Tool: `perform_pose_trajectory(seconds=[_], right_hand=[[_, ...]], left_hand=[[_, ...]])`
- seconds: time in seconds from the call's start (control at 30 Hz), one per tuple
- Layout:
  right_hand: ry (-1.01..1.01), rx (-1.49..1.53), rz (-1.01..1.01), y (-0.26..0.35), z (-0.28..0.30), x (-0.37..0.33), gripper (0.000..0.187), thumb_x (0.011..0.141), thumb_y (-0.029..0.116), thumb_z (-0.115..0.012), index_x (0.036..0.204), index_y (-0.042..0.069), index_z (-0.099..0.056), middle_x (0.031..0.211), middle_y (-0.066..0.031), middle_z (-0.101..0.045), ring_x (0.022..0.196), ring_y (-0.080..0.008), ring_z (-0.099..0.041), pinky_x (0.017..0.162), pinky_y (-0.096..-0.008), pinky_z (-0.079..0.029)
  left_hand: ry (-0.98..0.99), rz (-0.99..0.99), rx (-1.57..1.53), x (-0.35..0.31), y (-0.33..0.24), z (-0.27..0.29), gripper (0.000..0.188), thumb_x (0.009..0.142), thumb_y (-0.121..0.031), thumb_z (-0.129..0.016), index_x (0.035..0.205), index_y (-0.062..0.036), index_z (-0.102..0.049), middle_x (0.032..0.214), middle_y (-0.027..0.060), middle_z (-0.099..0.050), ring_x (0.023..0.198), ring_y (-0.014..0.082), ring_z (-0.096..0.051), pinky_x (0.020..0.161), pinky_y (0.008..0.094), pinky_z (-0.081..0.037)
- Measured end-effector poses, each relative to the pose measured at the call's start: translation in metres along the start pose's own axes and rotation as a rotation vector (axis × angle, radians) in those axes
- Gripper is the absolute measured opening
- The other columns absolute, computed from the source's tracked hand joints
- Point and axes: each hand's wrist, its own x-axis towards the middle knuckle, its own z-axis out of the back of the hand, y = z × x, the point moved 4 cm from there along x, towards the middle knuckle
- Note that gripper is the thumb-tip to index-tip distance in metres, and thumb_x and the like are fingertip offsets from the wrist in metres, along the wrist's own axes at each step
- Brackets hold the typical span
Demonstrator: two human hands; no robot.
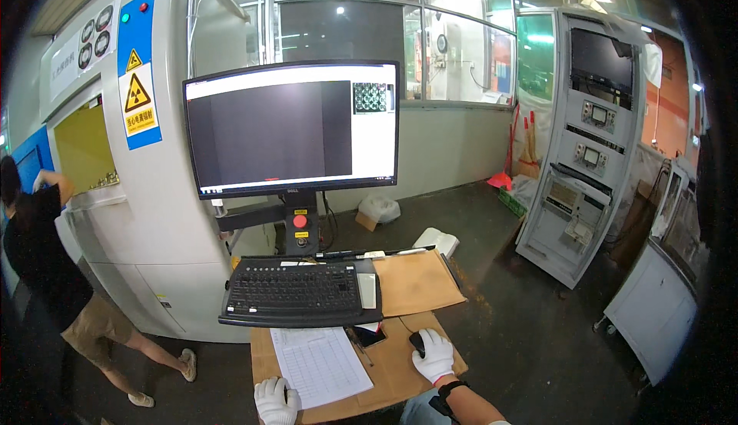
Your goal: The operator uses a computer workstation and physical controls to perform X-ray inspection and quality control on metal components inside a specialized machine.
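Note:
In a white knit glove, my right hand (434, 357) rests over a black computer mouse (417, 343) on a brown cardboard-covered surface (419, 323). My left hand (275, 402), gloved the same way, lies beside the lower left corner of a printed table sheet (319, 367); its fingers lie on the surface and no object shows in them. Between the hands are a pen (361, 348) and a dark phone-like object (370, 336). A black keyboard (294, 290) sits on a tray above the sheet. Behind it a monitor (292, 129) displays a dark grey picture and a small thumbnail.
A large white machine cabinet (184, 248) with warning signs stands left, and a person (54, 248) reaches toward its opening. A red button (300, 222) sits under the monitor. A brown envelope (419, 280) lies right of the keyboard. Grey equipment rack (580, 148) and wheeled cabinet (653, 310) stand right.

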Motion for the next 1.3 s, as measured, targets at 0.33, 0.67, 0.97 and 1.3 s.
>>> perform_pose_trajectory(seconds=[0.33, 0.67, 0.97, 1.3], right_hand=[[-0.006, 0.024, 0.011, -0.003, -0.003, 0.000, 0.065, 0.077, 0.032, -0.074, 0.136, 0.009, -0.059, 0.133, -0.0159, -0.062, 0.108, -0.0390, -0.063, 0.094, -0.0506, -0.050], [0.028, 0.029, -0.019, 0.001, 0.001, 0.000, 0.064, 0.079, 0.030, -0.074, 0.137, 0.009, -0.059, 0.133, -0.0153, -0.062, 0.110, -0.0388, -0.062, 0.094, -0.0504, -0.050], [-0.003, 0.021, -0.001, -0.002, -0.003, 0.002, 0.065, 0.079, 0.030, -0.074, 0.138, 0.008, -0.058, 0.135, -0.0169, -0.062, 0.110, -0.0390, -0.062, 0.096, -0.0499, -0.050], [-0.015, 0.037, -0.010, 0.001, 0.003, 0.002, 0.065, 0.078, 0.030, -0.075, 0.138, 0.009, -0.058, 0.134, -0.0163, -0.062, 0.111, -0.0389, -0.062, 0.096, -0.0495, -0.050]], left_hand=[[0.008, 0.007, 0.012, 0.001, -0.001, 0.001, 0.032, 0.090, -0.024, -0.069, 0.116, -0.0041, -0.070, 0.122, 0.0170, -0.069, 0.120, 0.0379, -0.060, 0.110, 0.0521, -0.042], [0.056, 0.063, -0.026, 0.001, 0.005, -0.011, 0.026, 0.081, -0.022, -0.069, 0.102, -0.0062, -0.065, 0.109, 0.0139, -0.067, 0.110, 0.0355, -0.059, 0.105, 0.0521, -0.041], [0.066, 0.026, 0.012, 0.001, 0.007, -0.013, 0.032, 0.082, -0.022, -0.070, 0.108, -0.0046, -0.066, 0.113, 0.0147, -0.066, 0.111, 0.0366, -0.061, 0.103, 0.0522, -0.043], [0.059, 0.026, 0.016, 0.000, 0.007, -0.013, 0.034, 0.082, -0.023, -0.071, 0.110, -0.0060, -0.065, 0.117, 0.0157, -0.065, 0.113, 0.0381, -0.060, 0.104, 0.0530, -0.043]])
